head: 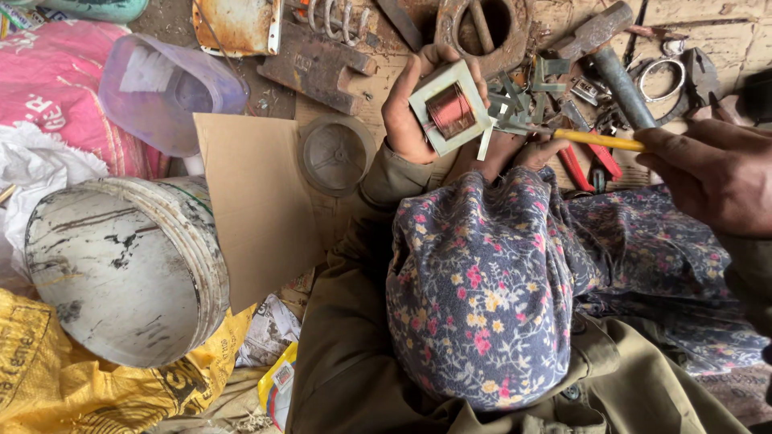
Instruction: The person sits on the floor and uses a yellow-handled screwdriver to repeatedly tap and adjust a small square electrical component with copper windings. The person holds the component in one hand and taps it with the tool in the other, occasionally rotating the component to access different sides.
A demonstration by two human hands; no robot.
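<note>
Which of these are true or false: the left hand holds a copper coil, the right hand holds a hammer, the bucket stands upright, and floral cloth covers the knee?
1. The left hand holds a copper coil. True.
2. The right hand holds a hammer. False: it holds a yellow-handled tool; the hammer lies on the floor.
3. The bucket stands upright. False: it lies tipped on its side.
4. Floral cloth covers the knee. True.

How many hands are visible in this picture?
2: the left hand holds a copper-wound coil at top centre; the right hand holds a yellow-handled tool at the right edge.
</note>
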